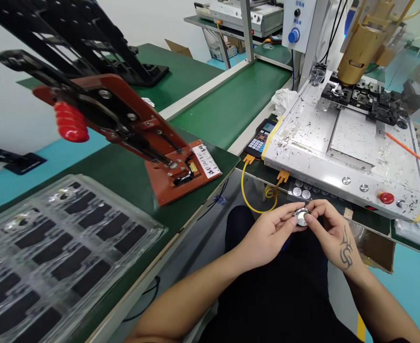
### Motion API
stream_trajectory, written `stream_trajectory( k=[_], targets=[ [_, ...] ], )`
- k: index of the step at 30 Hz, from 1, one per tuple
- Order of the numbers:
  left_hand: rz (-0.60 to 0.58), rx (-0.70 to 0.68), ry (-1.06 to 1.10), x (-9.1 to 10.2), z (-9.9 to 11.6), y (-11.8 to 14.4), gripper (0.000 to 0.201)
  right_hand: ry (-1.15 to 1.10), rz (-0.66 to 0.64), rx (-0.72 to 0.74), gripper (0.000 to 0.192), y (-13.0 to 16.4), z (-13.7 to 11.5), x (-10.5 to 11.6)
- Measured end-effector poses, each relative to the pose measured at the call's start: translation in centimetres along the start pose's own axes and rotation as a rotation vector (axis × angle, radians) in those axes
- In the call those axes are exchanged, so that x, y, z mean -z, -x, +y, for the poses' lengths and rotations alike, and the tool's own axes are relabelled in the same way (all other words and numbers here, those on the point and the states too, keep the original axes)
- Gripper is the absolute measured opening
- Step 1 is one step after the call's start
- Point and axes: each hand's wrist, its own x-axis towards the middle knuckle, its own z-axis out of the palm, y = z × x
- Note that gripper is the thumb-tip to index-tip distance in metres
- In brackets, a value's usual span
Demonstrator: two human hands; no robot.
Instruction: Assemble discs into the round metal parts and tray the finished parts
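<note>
Above my lap I hold a small round silver part, like a watch case, with a pale disc on its face. My left hand pinches its left side between thumb and fingers. On the other side, my right hand grips its edge with thumb and fingertips. The underside of the part is hidden by the fingers. To the left stands a red-brown toggle press with a red handle. A white dispensing machine with a gold-coloured head is at the right.
Clear plastic trays with dark inserts lie on the left green bench. A keypad controller and yellow cable sit by the machine. A green conveyor runs behind. A red emergency button is on the machine's front.
</note>
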Motion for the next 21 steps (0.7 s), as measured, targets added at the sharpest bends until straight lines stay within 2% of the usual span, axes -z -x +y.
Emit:
stream_trajectory(
  k=[6,10,12,16,18,21],
  targets=[
    [0.074,-0.045,-0.144,-0.1,-1.1,-0.1,0.044,0.199,0.050,0.147,0.019,-0.2,0.1,-0.4],
    [0.069,-0.065,-0.201,0.2,-1.4,-0.2,0.043,0.246,0.059,0.130,0.018,-0.3,0.9,-0.3],
    [0.033,-0.075,-0.285,0.6,-0.9,-0.2,0.048,0.256,0.004,0.159,0.011,-0.4,1.2,-0.1],
    [-0.057,-0.143,-0.568,1.4,0.8,-0.1,0.057,0.259,-0.103,0.298,0.012,-0.9,1.2,0.1],
    [-0.042,-0.166,-0.556,1.7,1.5,-0.1,0.059,0.162,-0.070,0.228,0.005,-1.2,0.9,-0.1],
    [0.071,-0.144,-0.357,1.6,1.6,-0.3,0.060,-0.131,0.006,0.001,0.016,-1.5,0.7,-0.8]
  ],
)
